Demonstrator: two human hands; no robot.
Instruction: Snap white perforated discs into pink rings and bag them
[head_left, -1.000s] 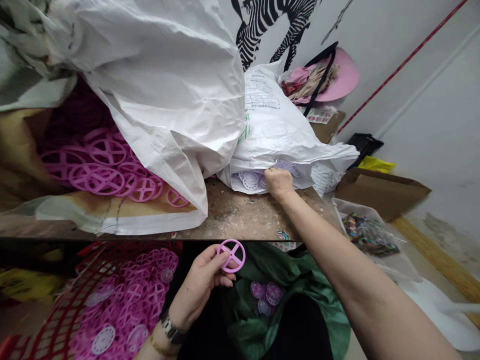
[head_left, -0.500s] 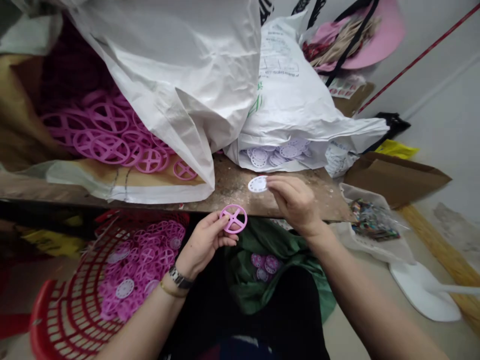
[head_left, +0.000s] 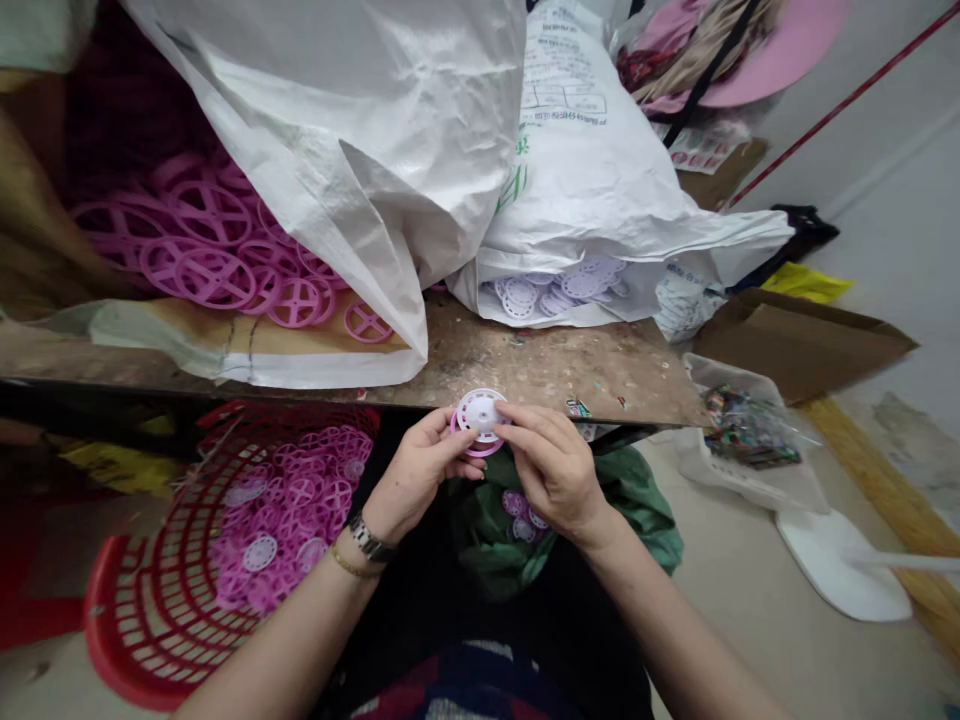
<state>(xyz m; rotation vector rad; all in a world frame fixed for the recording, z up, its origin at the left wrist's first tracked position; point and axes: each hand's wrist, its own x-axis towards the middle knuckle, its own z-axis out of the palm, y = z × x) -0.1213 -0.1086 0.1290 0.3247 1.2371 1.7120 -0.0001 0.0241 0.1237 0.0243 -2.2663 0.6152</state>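
My left hand [head_left: 427, 462] pinches a pink spoked plastic ring [head_left: 486, 452] just in front of the table edge. Over that ring lies a white slotted plastic disc [head_left: 480, 412], covering most of it and set slightly off its centre. The fingers of my right hand [head_left: 551, 465] grip the disc's right side, and my left thumb touches its lower edge. Whether the two parts are joined I cannot tell. Below the hands, a green cloth or bag [head_left: 487, 545] over my lap holds several pink-and-white pieces [head_left: 521, 512].
Pink rings [head_left: 214, 278] fill an open sack [head_left: 330, 372] on the wooden table [head_left: 555, 370]. Beside it, a white sack [head_left: 592, 190] spills white discs [head_left: 577, 285]. A red basket [head_left: 161, 600] of pink parts stands lower left; a white bin [head_left: 697, 440] stands at right.
My right hand has come left and down, bringing the white disc from above the table onto the pink ring. My left hand still holds the ring in nearly the same place.
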